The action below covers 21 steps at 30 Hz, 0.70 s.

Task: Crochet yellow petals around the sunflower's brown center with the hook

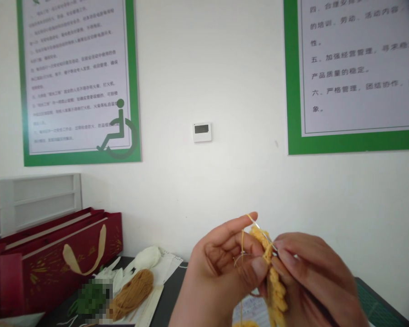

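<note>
Green-framed wall notices [78, 81] behind, I watch the left hand [225, 268] pinching a yellow crocheted strip [275, 286], thread [241, 254] looped over its fingers, while right fingers [286, 263] grip a thin steel needle [263, 232] at the edge, seemingly mid-stitch, calling for the thread to be drawn through.

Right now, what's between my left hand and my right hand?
In the head view, a yellow crocheted strip and a thin metal needle lie between your left hand and right hand.
</note>
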Available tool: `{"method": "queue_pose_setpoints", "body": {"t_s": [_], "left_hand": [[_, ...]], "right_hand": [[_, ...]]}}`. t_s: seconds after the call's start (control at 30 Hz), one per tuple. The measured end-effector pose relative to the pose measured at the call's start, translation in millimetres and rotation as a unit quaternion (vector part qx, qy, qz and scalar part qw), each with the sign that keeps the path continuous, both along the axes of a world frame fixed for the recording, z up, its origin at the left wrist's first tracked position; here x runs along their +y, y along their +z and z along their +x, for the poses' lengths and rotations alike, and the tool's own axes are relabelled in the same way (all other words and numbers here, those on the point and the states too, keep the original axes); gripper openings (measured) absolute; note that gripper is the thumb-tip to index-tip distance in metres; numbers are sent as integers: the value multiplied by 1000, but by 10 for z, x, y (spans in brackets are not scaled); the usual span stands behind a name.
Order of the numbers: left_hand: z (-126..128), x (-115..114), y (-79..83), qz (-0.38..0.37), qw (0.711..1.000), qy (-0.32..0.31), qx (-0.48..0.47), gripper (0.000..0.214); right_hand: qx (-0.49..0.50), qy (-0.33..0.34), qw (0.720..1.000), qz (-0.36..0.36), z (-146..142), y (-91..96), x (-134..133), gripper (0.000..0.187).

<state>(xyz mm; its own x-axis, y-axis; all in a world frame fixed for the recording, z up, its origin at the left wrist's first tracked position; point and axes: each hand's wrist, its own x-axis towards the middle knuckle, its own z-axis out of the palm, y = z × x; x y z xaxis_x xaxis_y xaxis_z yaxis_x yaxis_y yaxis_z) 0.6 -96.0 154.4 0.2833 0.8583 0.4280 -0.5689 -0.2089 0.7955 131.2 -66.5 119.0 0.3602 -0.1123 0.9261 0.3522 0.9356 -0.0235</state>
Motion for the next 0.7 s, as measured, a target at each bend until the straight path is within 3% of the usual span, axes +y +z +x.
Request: {"method": "queue_pose_setpoints", "body": {"t_s": [0.1,0.2,0.27,0.37,0.7], "left_hand": [[-37,20,9,-8,999,-39,10,50],[-51,22,12,20,1000,6,10,45],[-49,18,8,25,999,28,11,38],[-45,12,3,19,999,48,7,33],[-69,6,3,14,998,64,8,29]], "right_hand": [[19,156,985,-72,-101,40,-8,10],[-19,325,934,-145,-109,83,-4,2],[-23,389,907,-159,-75,95,7,6],[-28,406,900,-157,-14,99,32,7],[-94,343,922,-153,215,93,86,8]]}}
